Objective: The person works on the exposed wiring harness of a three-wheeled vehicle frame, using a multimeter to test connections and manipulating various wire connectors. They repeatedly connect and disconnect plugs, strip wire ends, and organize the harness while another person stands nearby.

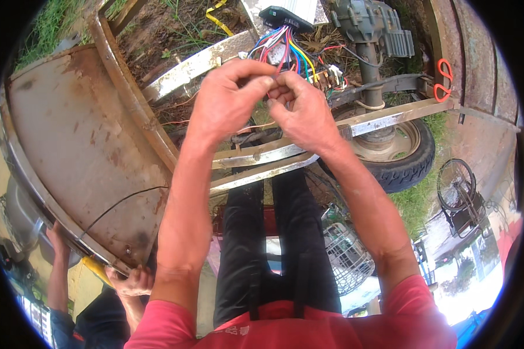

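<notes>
My left hand (pixel 227 99) and my right hand (pixel 305 110) meet in front of me, thumbs and fingers pinched together. Between the fingertips runs a thin red wire (pixel 280 65); its end is hidden by my fingers. Just beyond, a bundle of coloured wires (pixel 300 55) fans out of a black connector end (pixel 286 20) on a finned silver controller box. Several small plugs (pixel 333 74) hang at the right of my fingers. Below both hands passes a worn, silver-painted metal frame bar (pixel 256 154).
A rusty metal panel (pixel 81 128) fills the left side. Another person's hand (pixel 135 281) grips its edge near a yellow handle (pixel 95 271). Red-handled scissors (pixel 443 81) hang over the right frame. An axle motor (pixel 364 23), a tyre (pixel 410 166) and a wire basket (pixel 347 259) lie around.
</notes>
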{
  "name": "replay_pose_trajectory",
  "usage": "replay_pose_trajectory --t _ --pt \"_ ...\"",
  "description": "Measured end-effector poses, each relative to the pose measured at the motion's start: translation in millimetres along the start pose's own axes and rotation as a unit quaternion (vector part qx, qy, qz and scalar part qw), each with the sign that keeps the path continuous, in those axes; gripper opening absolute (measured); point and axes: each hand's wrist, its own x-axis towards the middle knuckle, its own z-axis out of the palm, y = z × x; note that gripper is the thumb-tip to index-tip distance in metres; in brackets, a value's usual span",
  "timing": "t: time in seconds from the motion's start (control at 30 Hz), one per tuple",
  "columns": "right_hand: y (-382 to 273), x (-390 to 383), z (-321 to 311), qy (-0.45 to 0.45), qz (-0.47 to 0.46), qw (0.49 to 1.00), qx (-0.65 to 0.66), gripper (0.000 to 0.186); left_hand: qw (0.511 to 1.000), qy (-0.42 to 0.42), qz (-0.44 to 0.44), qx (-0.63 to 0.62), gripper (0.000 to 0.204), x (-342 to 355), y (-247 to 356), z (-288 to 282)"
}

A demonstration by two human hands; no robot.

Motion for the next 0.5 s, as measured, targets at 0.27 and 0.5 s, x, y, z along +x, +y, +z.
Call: replay_pose_trajectory --t 0.27,0.5 --pt "15 1 7 0.031 -0.066 0.997 -0.008 0.025 0.99 0.08 -0.115 -0.018 0.017 18 19 12" --pt "14 3 4 0.021 -0.114 0.99 -0.075 0.027 0.986 0.099 -0.103 0.082 0.023 42 17 19"
